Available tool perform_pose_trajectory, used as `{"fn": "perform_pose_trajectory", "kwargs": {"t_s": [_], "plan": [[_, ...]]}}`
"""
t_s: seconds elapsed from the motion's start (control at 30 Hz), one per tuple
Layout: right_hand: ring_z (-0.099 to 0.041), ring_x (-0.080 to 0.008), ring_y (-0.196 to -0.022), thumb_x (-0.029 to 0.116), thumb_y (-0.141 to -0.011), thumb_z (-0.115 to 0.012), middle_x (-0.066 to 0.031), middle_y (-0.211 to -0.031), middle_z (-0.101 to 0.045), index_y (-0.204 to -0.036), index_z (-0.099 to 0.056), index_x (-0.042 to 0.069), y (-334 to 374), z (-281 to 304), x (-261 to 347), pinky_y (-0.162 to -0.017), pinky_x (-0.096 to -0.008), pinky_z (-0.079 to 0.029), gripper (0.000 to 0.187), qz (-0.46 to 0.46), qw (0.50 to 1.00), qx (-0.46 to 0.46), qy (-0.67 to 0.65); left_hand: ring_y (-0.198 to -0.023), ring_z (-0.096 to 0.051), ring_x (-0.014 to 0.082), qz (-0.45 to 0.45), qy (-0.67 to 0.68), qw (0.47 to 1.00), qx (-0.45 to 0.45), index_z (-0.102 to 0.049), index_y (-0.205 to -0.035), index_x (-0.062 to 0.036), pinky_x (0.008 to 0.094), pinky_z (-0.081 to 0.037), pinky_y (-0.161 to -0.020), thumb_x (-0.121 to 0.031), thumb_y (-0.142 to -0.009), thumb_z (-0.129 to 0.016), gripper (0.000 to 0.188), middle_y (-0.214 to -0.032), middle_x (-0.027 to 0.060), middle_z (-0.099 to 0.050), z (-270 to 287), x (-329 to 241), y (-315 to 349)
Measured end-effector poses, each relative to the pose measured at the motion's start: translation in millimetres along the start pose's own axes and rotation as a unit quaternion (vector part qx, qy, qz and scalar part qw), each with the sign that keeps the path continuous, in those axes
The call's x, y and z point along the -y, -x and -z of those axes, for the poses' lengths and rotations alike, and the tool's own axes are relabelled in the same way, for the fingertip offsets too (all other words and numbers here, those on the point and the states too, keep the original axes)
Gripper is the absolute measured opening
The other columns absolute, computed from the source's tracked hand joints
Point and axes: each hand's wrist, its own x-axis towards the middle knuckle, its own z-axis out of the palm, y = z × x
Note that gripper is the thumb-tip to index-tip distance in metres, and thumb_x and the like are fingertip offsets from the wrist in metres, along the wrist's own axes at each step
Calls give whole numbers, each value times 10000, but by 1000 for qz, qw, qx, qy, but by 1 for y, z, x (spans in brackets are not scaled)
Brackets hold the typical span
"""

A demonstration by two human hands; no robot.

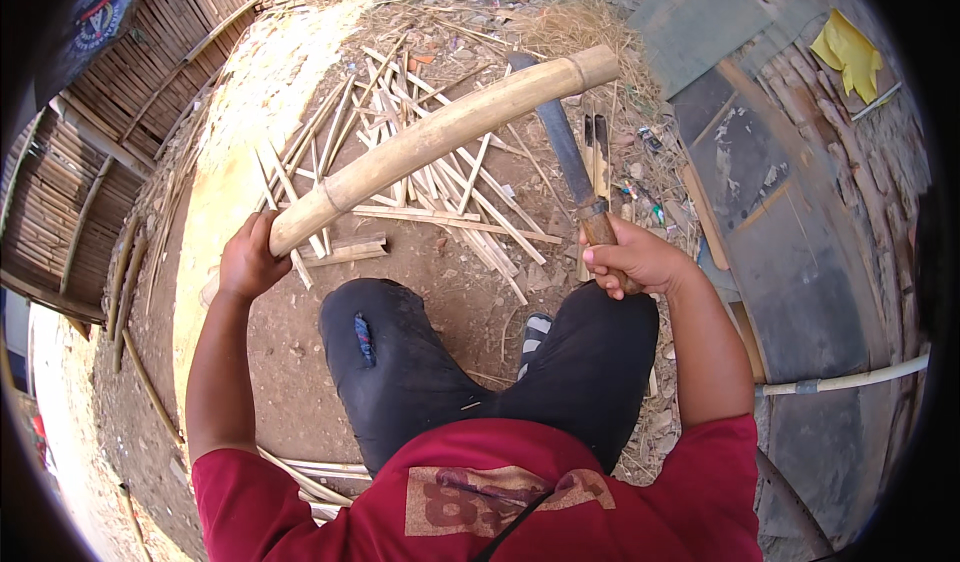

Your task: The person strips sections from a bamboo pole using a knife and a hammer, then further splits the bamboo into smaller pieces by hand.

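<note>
A thick, pale bamboo pole slants up from lower left to upper right in front of me. My left hand is wrapped round it near its lower end. In my right hand is a machete, gripped by its wooden handle, with the dark blade pointing up and away. The blade's upper part passes behind the pole's far end, its hooked tip showing above; whether they touch I cannot tell. Past my knees, many split bamboo strips lie in a loose heap on the dirt.
Short split bamboo pieces lie near my left knee. Dark flat boards and a white pipe are at the right, with a yellow cloth-like piece farther back. A slatted bamboo wall stands at the left.
</note>
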Motion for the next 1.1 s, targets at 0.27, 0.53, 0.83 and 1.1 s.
{"fn": "perform_pose_trajectory", "kwargs": {"t_s": [0.27,0.53,0.83,1.1], "plan": [[-537,-76,-547,125,-971,-670,-1,-759,-518,-1190,-463,106,29,61,36,-473,-265,-494,303,-81,993,23,79,-976,-672,376,-6,-5,999,51,-570,-1278,-81,458,-574,-825,-125,-676,-797,646,-1094,142,-655,18,-14,1],[-572,-108,-520,94,-937,-689,-18,-724,-567,-1169,-495,98,34,77,37,-462,-276,-485,302,-79,989,-9,122,-995,-669,375,-12,-4,998,57,-574,-1279,-89,458,-569,-839,-123,-676,-805,647,-1097,143,-655,22,-31,-5],[-556,-115,-470,110,-929,-705,-32,-696,-581,-1105,-528,57,33,62,0,-436,-273,-461,255,23,991,-69,116,-986,-660,372,34,-15,999,14,-597,-1246,-102,463,-562,-829,-104,-667,-798,612,-1071,133,-642,-4,-34,2],[-566,-115,-488,68,-934,-708,-34,-718,-588,-1093,-530,40,32,42,-27,-429,-276,-468,241,53,996,-61,38,-1111,-622,392,-1,5,999,38,-541,-1346,-121,482,-530,-925,-141,-664,-842,745,-1209,157,-612,-30,-8,-12]]}}
